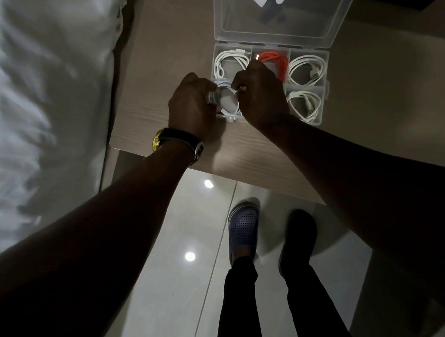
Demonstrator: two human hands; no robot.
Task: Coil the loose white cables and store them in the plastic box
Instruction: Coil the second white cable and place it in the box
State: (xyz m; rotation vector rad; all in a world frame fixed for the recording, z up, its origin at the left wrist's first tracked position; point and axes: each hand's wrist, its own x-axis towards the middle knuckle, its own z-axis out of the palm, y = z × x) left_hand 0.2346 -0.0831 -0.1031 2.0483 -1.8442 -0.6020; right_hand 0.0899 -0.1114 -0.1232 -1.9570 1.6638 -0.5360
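A coiled white cable is held over the near-left compartment of the clear plastic box, which lies open on the wooden table. The coil is pinched on its left side by the left hand and on its right side by the right hand, both curled closed. The loops should be kept tight and pressed down flat, with the plug tucked inside. No brand or writing can be read.
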